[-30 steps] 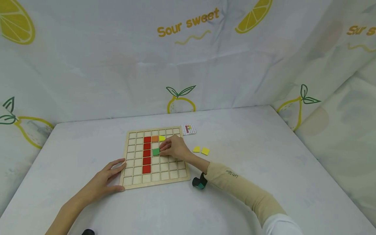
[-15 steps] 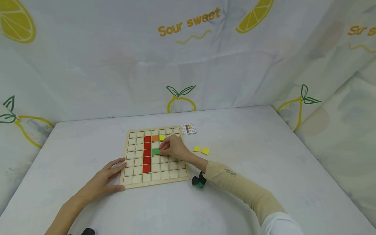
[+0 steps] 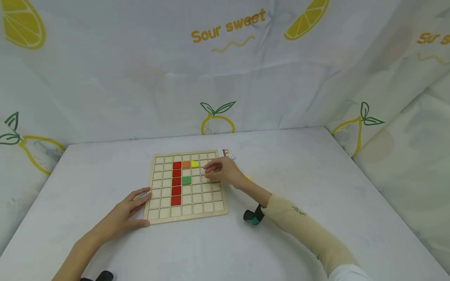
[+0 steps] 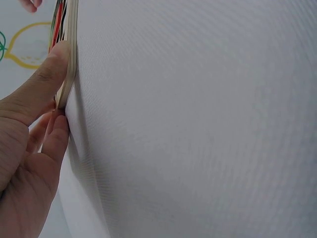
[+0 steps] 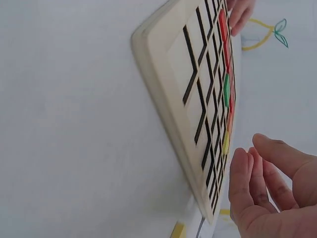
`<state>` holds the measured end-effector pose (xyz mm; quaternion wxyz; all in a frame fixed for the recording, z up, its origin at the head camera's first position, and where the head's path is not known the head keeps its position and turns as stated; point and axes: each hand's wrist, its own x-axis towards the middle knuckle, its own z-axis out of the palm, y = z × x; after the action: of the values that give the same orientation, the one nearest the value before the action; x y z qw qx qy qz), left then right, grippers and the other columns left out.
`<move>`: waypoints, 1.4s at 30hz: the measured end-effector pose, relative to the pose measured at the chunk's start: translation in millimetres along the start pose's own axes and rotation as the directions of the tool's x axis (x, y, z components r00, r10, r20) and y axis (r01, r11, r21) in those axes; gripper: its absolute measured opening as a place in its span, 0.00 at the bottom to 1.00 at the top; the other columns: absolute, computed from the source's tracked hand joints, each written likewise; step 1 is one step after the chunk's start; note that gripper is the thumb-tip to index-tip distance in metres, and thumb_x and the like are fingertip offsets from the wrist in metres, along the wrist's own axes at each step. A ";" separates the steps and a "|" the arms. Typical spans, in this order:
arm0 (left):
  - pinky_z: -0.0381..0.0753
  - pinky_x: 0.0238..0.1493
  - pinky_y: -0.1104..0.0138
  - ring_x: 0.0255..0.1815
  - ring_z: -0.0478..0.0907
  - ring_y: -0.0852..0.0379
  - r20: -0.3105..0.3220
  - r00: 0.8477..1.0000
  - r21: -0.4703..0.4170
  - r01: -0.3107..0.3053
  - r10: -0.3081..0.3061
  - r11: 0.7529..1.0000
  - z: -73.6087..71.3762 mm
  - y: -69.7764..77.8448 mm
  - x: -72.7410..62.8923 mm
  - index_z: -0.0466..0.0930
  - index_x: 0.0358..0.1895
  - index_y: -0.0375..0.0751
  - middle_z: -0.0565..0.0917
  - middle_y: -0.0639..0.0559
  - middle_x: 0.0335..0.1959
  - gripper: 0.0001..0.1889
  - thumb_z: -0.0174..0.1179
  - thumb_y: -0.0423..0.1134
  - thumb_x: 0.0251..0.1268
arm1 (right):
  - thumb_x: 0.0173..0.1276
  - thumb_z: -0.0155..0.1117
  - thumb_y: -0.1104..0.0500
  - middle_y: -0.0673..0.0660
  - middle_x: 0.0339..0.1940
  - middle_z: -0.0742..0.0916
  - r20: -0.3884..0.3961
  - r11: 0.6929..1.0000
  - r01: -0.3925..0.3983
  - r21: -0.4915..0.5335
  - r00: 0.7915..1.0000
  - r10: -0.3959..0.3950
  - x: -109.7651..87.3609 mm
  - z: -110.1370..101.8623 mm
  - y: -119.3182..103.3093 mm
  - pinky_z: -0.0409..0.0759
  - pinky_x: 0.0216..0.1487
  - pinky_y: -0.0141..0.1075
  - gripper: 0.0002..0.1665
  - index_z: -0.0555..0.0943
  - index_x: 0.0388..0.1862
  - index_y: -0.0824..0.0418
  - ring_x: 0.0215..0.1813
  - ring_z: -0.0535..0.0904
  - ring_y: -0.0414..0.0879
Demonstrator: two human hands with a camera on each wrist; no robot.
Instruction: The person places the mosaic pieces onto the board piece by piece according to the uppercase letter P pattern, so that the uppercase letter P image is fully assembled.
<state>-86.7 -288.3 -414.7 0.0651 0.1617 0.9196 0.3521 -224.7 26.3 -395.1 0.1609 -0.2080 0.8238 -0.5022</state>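
A square wooden grid board (image 3: 197,210) lies on the table. Five-cell red tiles (image 3: 176,182) form a column on it, with an orange tile (image 3: 186,164) and a yellow corner-cut tile (image 3: 195,164) beside the top one. A green tile (image 3: 186,180) sits in a cell right of the column. My left hand (image 3: 123,214) rests its fingertips and thumb against the board's left side, near the front corner. Over the board's right part hovers my right hand (image 3: 225,171), fingers loosely bent. A gap shows between its thumb and fingertips (image 5: 239,163), holding nothing.
A small pattern card (image 3: 230,152) lies by the board's back right corner. Right of the board, a yellow piece (image 3: 248,177) shows partly behind my right wrist. A black wrist device (image 3: 254,216) hangs below the right forearm. Lemon-print cloth (image 3: 140,97) stands behind the table.
My right hand has let go of the green tile, which stays in its cell. The hand has moved right and slightly back, now covering most of the loose yellow pieces. My left hand stays put.
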 end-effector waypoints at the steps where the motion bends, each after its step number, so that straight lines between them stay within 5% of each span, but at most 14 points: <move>1: 0.66 0.60 0.84 0.67 0.63 0.35 0.000 1.000 -0.001 -0.001 0.001 1.000 -0.4 0.1 0.1 0.64 0.67 0.25 0.59 0.37 0.71 0.43 0.73 0.40 0.48 | 0.60 0.70 0.67 0.57 0.36 0.87 -0.009 1.000 -0.012 0.012 1.000 0.012 -2.2 -6.7 2.7 0.84 0.38 0.29 0.13 0.83 0.44 0.68 0.37 0.82 0.43; 9: 0.61 0.57 0.90 0.66 0.64 0.34 -0.008 1.000 0.016 -0.007 0.007 1.000 -0.9 -0.4 -2.1 0.65 0.66 0.24 0.60 0.36 0.70 0.43 0.73 0.40 0.47 | 0.64 0.66 0.67 0.61 0.44 0.86 -0.082 0.999 -0.038 -0.025 0.996 0.036 -17.8 -50.2 27.4 0.85 0.45 0.34 0.15 0.81 0.50 0.69 0.44 0.83 0.50; 16: 0.59 0.56 0.92 0.65 0.64 0.34 -0.014 1.000 0.011 -0.013 0.014 1.000 0.9 -1.7 -4.7 0.65 0.66 0.25 0.60 0.37 0.70 0.43 0.73 0.40 0.47 | 0.66 0.64 0.65 0.60 0.45 0.86 -0.084 0.992 -0.071 -0.103 0.994 0.062 -18.8 -57.7 40.8 0.85 0.47 0.36 0.14 0.81 0.50 0.68 0.44 0.83 0.50; 20: 0.58 0.57 0.92 0.65 0.63 0.33 -0.014 0.999 0.007 -0.033 0.033 0.999 2.9 -0.8 -2.8 0.65 0.66 0.24 0.60 0.36 0.70 0.42 0.73 0.40 0.47 | 0.67 0.63 0.66 0.63 0.45 0.85 -0.033 0.995 -0.061 -0.081 0.998 0.059 -23.9 -58.5 37.4 0.87 0.42 0.38 0.13 0.81 0.49 0.70 0.38 0.83 0.51; 26: 0.70 0.61 0.77 0.67 0.62 0.34 0.009 1.000 0.002 -0.002 0.002 1.000 1.5 2.7 0.3 0.64 0.67 0.25 0.59 0.37 0.71 0.43 0.73 0.40 0.48 | 0.68 0.61 0.66 0.61 0.45 0.86 0.058 0.992 0.032 -0.125 0.998 -0.025 -25.4 -56.3 36.1 0.84 0.41 0.33 0.12 0.81 0.49 0.69 0.40 0.82 0.49; 32: 0.68 0.61 0.81 0.67 0.63 0.35 0.006 1.000 0.000 -0.017 0.017 1.000 2.2 3.1 1.6 0.64 0.67 0.25 0.59 0.37 0.71 0.42 0.72 0.40 0.49 | 0.68 0.60 0.69 0.62 0.42 0.85 0.201 0.999 0.036 -0.014 0.979 -0.032 -36.9 -50.4 41.9 0.87 0.38 0.35 0.13 0.80 0.50 0.71 0.36 0.84 0.47; 35: 0.71 0.60 0.76 0.66 0.64 0.35 -0.002 1.000 0.013 -0.010 0.010 1.000 0.4 3.6 0.9 0.64 0.67 0.25 0.59 0.37 0.71 0.42 0.73 0.40 0.48 | 0.66 0.62 0.69 0.62 0.43 0.85 0.209 0.996 0.081 -0.037 0.975 -0.072 -43.7 -50.0 42.2 0.87 0.39 0.35 0.13 0.80 0.49 0.71 0.37 0.83 0.46; 42: 0.65 0.59 0.86 0.67 0.64 0.35 -0.001 1.000 0.023 -0.003 0.003 1.000 -0.5 2.0 0.2 0.64 0.67 0.25 0.59 0.37 0.71 0.43 0.73 0.40 0.48 | 0.58 0.70 0.69 0.60 0.44 0.86 0.200 0.987 0.124 -0.099 0.974 -0.102 -59.7 -48.9 44.6 0.85 0.45 0.32 0.17 0.81 0.48 0.69 0.41 0.82 0.47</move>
<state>-86.4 -287.2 -413.0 0.0624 0.1638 0.9233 0.3418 -204.5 111.8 -409.9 0.2000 -0.3115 0.8175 -0.4413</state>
